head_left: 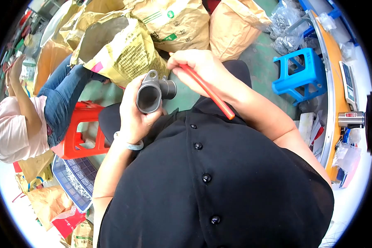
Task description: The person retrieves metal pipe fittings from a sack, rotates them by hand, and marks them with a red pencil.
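Observation:
My left hand (pixel 131 105) is wrapped round a dark grey pipe fitting (pixel 168 89). Its wide round mouth faces up toward me, a lug with a hole stands at its far edge, and a shorter branch points right. In my right hand (pixel 198 68) is a slim red stick-like tool (pixel 213 97), pinched between thumb and fingers. The tool's long end slants back toward my chest, and a small orange tip shows beyond the fingers. What kind of tool it is I cannot make out. Tool and fitting are apart.
Open paper sacks (pixel 153 58) stand in front of me. On the left a co-worker in jeans (pixel 62 91) sits by a red stool (pixel 87 128), with a blue basket (pixel 76 177) behind. To the right are a blue stool (pixel 301 74) and a workbench (pixel 328 49) bearing a steel cup (pixel 351 119).

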Demonstrator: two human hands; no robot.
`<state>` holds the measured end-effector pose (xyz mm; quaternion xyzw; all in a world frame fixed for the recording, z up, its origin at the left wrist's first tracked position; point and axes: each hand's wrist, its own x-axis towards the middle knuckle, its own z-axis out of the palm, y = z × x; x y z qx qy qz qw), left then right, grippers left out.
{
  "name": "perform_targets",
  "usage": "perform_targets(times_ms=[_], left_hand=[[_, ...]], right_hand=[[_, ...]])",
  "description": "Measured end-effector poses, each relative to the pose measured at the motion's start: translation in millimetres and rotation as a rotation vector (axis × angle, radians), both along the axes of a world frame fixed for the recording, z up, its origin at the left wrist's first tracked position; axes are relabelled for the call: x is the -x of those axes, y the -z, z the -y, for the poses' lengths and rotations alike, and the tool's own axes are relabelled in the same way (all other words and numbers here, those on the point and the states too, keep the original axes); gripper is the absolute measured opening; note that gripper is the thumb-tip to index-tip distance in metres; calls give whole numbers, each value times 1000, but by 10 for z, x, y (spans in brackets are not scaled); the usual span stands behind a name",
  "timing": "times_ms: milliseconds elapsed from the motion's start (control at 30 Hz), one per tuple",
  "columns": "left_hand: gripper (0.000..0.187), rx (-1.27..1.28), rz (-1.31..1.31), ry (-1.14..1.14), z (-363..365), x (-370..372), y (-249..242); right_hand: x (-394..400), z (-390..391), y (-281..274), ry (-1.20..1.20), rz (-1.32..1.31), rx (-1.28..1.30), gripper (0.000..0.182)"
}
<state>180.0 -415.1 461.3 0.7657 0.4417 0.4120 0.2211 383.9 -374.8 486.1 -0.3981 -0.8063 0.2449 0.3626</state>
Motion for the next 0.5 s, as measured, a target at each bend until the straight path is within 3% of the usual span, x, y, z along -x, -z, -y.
perform_targets(times_ms=[33, 67, 167, 300, 500], left_hand=[[59, -4, 15, -1, -2, -5, -3], [59, 9, 4, 8, 0, -5, -10], [59, 33, -26, 31, 6, 3, -25], [60, 0, -68, 65, -17, 5, 7], [64, -65, -156, 115, -40, -7, 30]], right_hand=[[28, -13, 66, -31, -60, -36, 12], [75, -25, 134, -54, -187, 98, 16], [83, 19, -68, -112, -90, 131, 19], [143, 10, -39, -106, -155, 116, 21], [123, -33, 34, -94, -87, -27, 22]])
